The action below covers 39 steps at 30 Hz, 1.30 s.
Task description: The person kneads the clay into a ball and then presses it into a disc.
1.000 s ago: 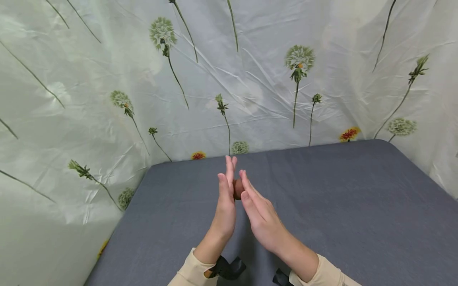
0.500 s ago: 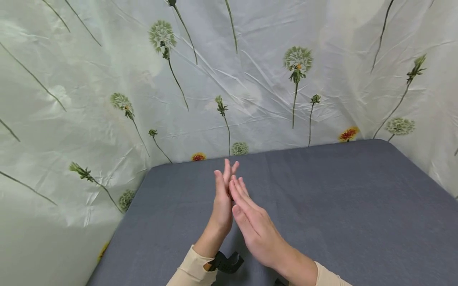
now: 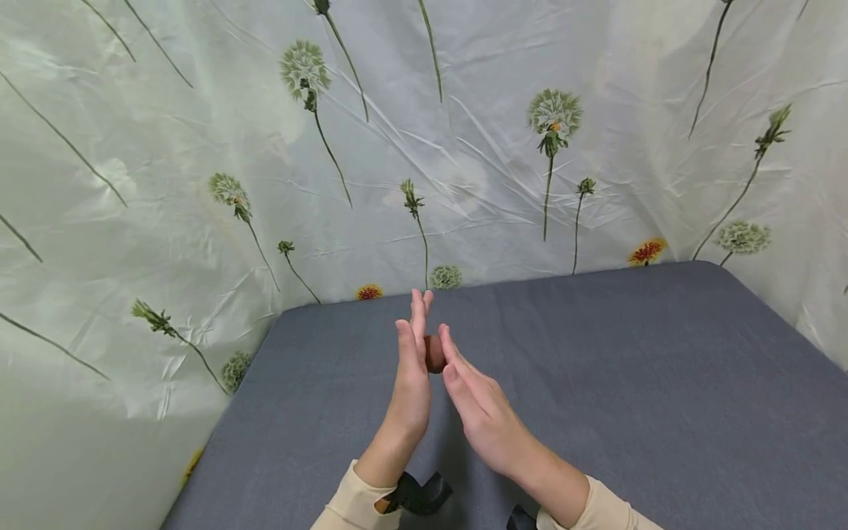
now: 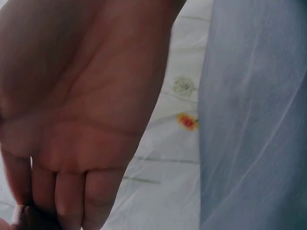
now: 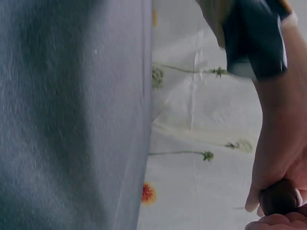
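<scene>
A small brown lump of what looks like modelling clay is held between my two hands, near the fingers. In the head view my left hand stands upright with fingers straight, its palm turned to the lump. My right hand leans in from the other side, its straight fingers pressing the lump. The right wrist view shows the brown lump as a short, rounded, dark piece against the left hand. In the left wrist view only a dark part of it appears, by the left fingers.
Beneath the hands spreads a table with a grey cloth. A pale curtain printed with dandelions hangs behind and along its left side. A black wrist-worn device sits below my left hand at the cream sleeve.
Half a second ago my right hand was slid across, its fingers almost hiding the lump. Now it has shifted back to the right and the lump shows between the hands again.
</scene>
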### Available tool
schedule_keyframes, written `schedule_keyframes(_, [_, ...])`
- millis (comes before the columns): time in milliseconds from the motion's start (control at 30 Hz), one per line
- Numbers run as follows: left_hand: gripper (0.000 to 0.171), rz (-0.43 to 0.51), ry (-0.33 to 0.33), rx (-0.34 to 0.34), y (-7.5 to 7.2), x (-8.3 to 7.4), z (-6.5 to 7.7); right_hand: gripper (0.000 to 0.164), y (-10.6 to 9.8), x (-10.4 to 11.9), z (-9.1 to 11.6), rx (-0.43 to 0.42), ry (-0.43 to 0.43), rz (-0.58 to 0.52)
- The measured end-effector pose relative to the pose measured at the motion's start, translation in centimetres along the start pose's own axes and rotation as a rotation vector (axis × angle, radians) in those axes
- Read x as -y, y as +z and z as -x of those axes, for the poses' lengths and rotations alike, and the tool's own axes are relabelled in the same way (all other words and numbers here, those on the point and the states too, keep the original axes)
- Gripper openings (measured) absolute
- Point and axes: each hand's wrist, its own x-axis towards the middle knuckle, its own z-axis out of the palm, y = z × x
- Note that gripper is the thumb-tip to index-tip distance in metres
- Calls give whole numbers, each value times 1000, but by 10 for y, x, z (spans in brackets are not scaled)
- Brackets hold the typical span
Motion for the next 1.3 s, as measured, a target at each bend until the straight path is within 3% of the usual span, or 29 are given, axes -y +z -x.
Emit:
schedule_keyframes(167, [85, 12, -14, -54, -15, 0, -7, 56, 11, 6, 6, 53, 20, 7])
schedule_keyframes(333, [84, 71, -57, -66, -22, 6, -12, 54, 18, 10, 10, 60, -54, 47])
schedule_keyframes(533, [84, 80, -75, 33, -5, 15, -7, 52, 5, 9, 4, -51, -104, 90])
schedule_keyframes(733, [77, 21, -64, 120, 11, 13, 4, 55, -12, -4, -3, -120, -36, 76])
schedule_keyframes(967, [80, -48, 21, 11, 0, -1, 0, 57, 2, -11, 0, -19, 45, 12])
schedule_keyframes(1167, [81, 63, -35, -53, -20, 2, -11, 56, 16, -6, 7, 46, -4, 58])
schedule_keyframes(1300, [80, 167, -78, -26, -20, 11, -13, 53, 14, 0, 7, 10, -75, 114])
